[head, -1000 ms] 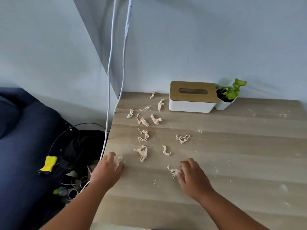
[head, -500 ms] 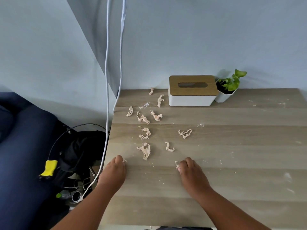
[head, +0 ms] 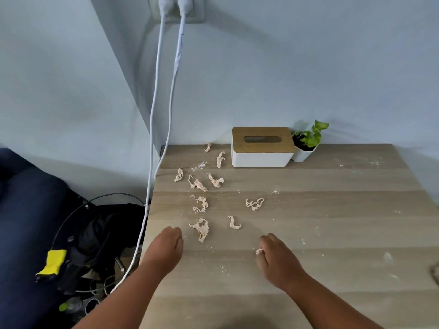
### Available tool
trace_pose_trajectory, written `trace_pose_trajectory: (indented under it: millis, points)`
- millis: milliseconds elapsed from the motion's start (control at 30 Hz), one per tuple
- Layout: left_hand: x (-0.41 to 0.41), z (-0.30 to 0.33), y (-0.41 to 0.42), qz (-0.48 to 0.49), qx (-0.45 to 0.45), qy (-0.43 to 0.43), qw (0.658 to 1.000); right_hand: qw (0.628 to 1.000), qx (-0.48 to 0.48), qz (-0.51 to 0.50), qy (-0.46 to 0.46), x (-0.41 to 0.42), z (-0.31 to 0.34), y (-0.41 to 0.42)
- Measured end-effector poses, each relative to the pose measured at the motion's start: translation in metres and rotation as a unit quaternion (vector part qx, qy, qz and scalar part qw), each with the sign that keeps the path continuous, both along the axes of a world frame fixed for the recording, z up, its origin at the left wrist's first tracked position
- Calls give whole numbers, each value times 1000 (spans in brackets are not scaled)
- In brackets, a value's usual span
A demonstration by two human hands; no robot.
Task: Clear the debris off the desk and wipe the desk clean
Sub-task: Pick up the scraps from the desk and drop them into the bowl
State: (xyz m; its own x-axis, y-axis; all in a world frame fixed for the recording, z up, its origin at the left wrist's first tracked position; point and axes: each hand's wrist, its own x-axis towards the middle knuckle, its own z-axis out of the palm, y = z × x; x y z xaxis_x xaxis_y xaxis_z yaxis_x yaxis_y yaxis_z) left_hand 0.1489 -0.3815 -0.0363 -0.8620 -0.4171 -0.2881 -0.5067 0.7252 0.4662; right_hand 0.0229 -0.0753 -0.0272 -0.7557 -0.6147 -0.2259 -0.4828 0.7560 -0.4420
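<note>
1. Scraps [head: 202, 229] of crumpled beige paper lie scattered over the desk [head: 332, 222], mostly toward its 10 o'clock corner, with pale crumbs and dust specks among them and out toward 3 o'clock.
2. The right hand [head: 278, 260] sits knuckles-up near 6 o'clock, fingers curled round a scrap whose pale tip just pokes out by the thumb; the rest of it is hidden in the fist.
3. The left hand [head: 166, 248] is at the desk's 8 o'clock edge, fingers curled under. I can't tell whether anything is inside, since the palm faces down.
4. The nearest loose scrap lies just beside the left knuckles, at their 1 o'clock.
5. A tissue box [head: 261, 148] stands against the wall at 12 o'clock, a small plant [head: 308, 143] touching its right end.
6. Two white cables [head: 161, 115] drop from a wall socket [head: 175, 8], cut off by the top edge, and run down past the desk's left side.
7. Something dark at the far right edge is cropped and unreadable.
</note>
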Motion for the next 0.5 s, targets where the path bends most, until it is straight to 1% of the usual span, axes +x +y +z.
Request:
trace_pose_trajectory:
  millis: [133,267,500]
  points:
    - [-7,4,6,15,17,38,999,1000,-5,-15,-3,-2,11,0]
    - [-19,1,13,17,20,50,998,999,-22,-25,-9,-4,12,4]
    - [-34,-14,15,14,43,65,997,998,-6,-41,-47,-15,6,12]
